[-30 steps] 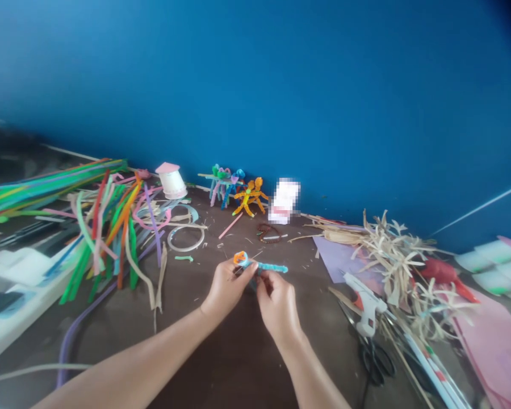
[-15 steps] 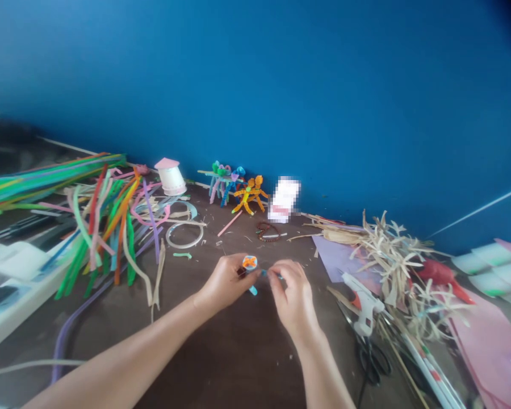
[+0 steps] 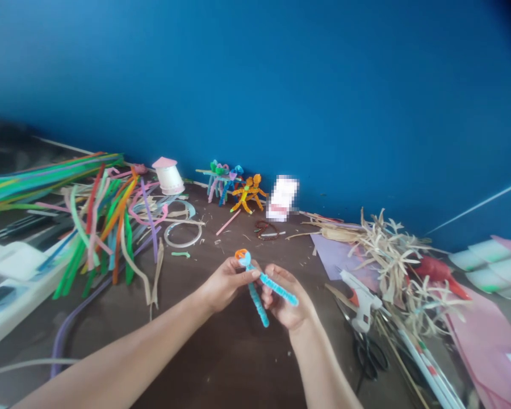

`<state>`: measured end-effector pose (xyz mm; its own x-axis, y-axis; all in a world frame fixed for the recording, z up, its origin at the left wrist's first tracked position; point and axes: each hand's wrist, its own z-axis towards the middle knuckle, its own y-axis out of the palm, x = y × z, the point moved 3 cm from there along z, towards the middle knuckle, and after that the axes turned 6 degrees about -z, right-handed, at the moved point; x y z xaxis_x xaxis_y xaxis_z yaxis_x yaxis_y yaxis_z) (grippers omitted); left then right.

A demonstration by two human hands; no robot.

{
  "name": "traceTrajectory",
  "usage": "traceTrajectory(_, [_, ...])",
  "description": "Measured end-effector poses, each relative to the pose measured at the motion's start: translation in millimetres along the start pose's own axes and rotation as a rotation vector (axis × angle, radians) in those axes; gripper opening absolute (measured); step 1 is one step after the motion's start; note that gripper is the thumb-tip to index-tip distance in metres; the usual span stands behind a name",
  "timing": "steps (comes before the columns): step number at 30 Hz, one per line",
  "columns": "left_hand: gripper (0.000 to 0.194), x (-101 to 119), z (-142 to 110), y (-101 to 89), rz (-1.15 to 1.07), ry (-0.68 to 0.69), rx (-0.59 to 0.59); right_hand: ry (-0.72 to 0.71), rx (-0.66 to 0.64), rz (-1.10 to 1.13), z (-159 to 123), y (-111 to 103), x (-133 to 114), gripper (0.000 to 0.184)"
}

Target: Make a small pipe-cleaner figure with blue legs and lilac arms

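A light blue pipe cleaner (image 3: 259,287) forms a small figure with an orange pipe cleaner loop (image 3: 241,255) at its top. My left hand (image 3: 227,284) pinches it just below the loop. Two fuzzy blue lengths spread from that point, one down toward the table and one rightward. The rightward length lies across the curled fingers of my right hand (image 3: 283,298), which holds it from below. Both hands are above the brown tabletop (image 3: 221,363).
Long multicoloured pipe cleaners (image 3: 111,227) lie heaped at the left. Dried plant strips (image 3: 392,255), a white glue gun (image 3: 360,298) and black-handled scissors (image 3: 370,358) sit to the right, near pink paper (image 3: 485,346). Small pipe cleaner figures (image 3: 242,193) stand against the blue wall (image 3: 255,85).
My hands have moved apart, and the view has shifted slightly. The blue lengths, mostly hidden before, now spread out below the orange loop, one downward and one to the right across my right hand.
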<state>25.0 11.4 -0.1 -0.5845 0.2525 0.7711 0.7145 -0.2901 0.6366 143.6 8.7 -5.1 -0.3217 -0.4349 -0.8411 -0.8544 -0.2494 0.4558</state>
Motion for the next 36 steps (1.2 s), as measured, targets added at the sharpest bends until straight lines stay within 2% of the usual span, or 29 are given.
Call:
traceTrajectory(3, [0.014,-6.6,3.2,-4.4,-0.122,-0.009,0.126,-0.095,0.098,-0.021,2.8,2.8,3.6,0.023])
traceTrajectory(7, [0.015,-12.9,7.4,-11.1,-0.160,0.062,0.281,-0.257,0.313,-0.282,1.7,6.7,1.5,0.020])
traceTrajectory(10, [0.017,-13.8,7.4,-15.2,-0.006,0.160,0.377,-0.283,0.401,-0.426,1.2,8.1,2.3,0.021])
traceTrajectory(14, [0.016,-7.2,2.4,-17.3,0.352,0.324,0.487,-0.265,0.401,-0.444,3.5,9.0,8.1,0.018])
traceTrajectory(19, [0.016,2.3,-3.2,-11.2,0.697,0.398,0.440,-0.268,0.399,-0.475,2.0,14.6,9.7,0.014])
traceTrajectory(24, [0.017,7.1,-5.6,-6.5,0.755,0.406,0.411,-0.289,0.410,-0.541,-1.5,16.6,5.8,0.016])
traceTrajectory(29, [0.017,10.1,-4.3,-7.6,0.837,0.408,0.396,-0.491,0.461,-0.862,-9.5,11.1,-4.9,0.013])
traceTrajectory(33, [0.015,12.7,-0.7,-8.5,0.859,0.400,0.311,-0.677,0.539,-1.168,-17.1,8.7,-19.2,0.010])
traceTrajectory(36, [0.015,16.5,0.9,-7.0,0.875,0.386,0.234,-0.771,0.544,-1.250,-19.6,8.4,-29.0,0.014])
